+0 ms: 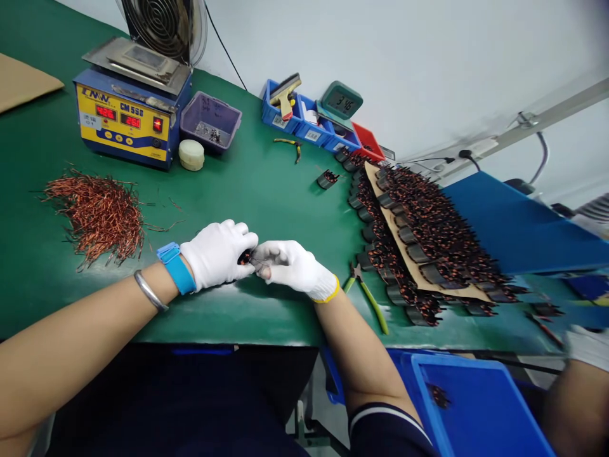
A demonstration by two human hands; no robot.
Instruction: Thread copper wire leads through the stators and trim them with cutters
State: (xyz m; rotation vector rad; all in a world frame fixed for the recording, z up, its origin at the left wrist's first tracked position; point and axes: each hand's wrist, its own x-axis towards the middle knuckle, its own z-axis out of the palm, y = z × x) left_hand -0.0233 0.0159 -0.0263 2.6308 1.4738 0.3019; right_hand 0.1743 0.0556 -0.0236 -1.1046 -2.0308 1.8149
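Note:
My left hand [221, 254], in a white glove with a blue wrist strap, is closed around a small dark wound stator [244, 257]. Only a bit of its copper-coloured winding shows between the fingers. From the right side, my right hand [290, 266], in a white glove with a yellow cuff, meets it with thumb and fingers pinched. Thin greyish strands show between the two hands, too fine to make out. Green-handled cutters [368, 295] lie right of my right hand. A heap of copper wire pieces [102, 216] lies to the left.
Rows of similar stators [428, 216], partly on cardboard, fill the right side. One stator [327, 179] stands apart. A solder pot [133, 108], purple bin [209, 120] and blue bins [309, 124] stand behind. A blue tray [480, 406] sits below the edge; another person's gloved hand [590, 346] is far right.

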